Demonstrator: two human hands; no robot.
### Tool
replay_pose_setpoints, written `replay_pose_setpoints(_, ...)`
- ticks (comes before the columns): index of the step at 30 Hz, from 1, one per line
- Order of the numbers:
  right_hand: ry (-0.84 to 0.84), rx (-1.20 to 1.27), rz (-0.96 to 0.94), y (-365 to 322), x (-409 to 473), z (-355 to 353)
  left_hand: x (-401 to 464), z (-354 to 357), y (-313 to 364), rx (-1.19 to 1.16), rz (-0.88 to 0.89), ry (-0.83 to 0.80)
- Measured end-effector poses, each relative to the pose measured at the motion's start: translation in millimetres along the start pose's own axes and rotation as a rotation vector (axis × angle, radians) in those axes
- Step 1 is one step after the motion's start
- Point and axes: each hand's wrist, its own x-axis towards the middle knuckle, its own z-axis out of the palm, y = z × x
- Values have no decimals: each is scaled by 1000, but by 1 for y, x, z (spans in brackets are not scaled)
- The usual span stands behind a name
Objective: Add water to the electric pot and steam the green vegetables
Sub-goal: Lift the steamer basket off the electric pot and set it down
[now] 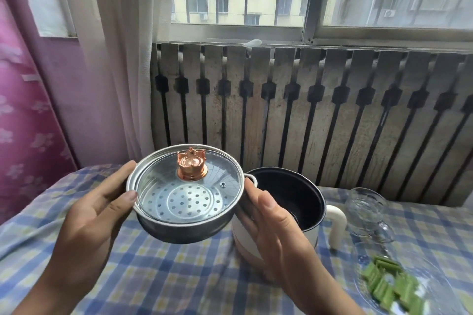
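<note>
Both hands, left hand (102, 210) and right hand (271, 222), clamp the lidded steamer basket (184, 225); tilt it and your glass lid (189, 186) slides off.

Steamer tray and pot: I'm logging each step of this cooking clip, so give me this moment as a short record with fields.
steamer tray: held up by both hands, left of the pot
glass lid: on the tray, copper knob
left hand: grips the tray's left rim
right hand: on the tray's right side
electric pot: open on the table
green vegetables: cut, on a clear plate
glass jug: right of the pot
</note>
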Motion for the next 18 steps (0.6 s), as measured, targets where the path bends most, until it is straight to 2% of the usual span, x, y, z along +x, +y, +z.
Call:
replay_pose_setpoints(6,-26,-108,142,-3,-2,4,1,-5,7,26,-93,59)
replay_pose_setpoints(12,-37,-72,92,10,-1,15,2,-7,12,4,-143,131)
replay_pose_setpoints(18,-66,5,126,38,4,18,7,-16,6,49,-210,225)
